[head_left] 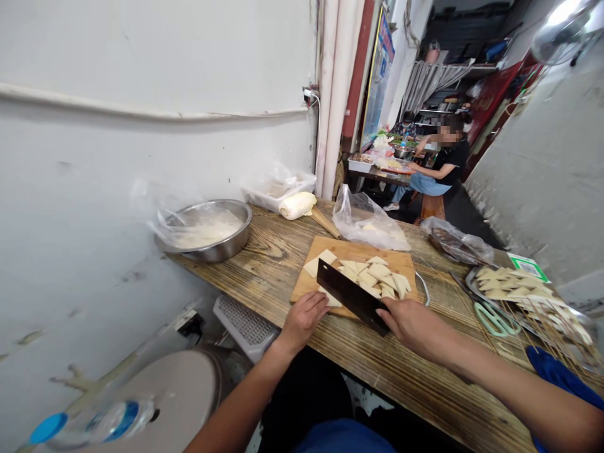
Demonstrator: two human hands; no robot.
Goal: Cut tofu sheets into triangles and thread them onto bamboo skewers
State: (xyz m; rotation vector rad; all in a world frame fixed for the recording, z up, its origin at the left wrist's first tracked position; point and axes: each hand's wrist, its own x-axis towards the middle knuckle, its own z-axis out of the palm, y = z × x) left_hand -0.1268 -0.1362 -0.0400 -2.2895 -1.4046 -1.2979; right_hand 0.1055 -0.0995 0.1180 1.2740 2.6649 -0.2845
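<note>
Forearms (509, 387), diagonal cleaver (350, 294), tip far-left

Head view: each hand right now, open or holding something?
Left hand: at the edge of the pale slice; grip cannot be told.
Right hand: closed, holding the cleaver.

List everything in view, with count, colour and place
Table: 1, brown, centre
Board: 1, light brown, on table
Slices: many, pale, on board
Cleaver: 1, dark, over board
Bowl: 1, silver, table's left
Tub: 1, white, beside bowl
Bags: 2, clear, table's back edge
Scissors: 1, green-handled, right of board
Tray: 1, silver, table's right
Triangles: many, pale, on tray
Stool: 1, grey, below table
Bottle: 1, clear, blue cap, lower left
Fan: 1, silvery, upper right
Co-workers: at least 1, black top, background
Left hand: 1, bare, at slice
Right hand: 1, bare, on cleaver
</note>
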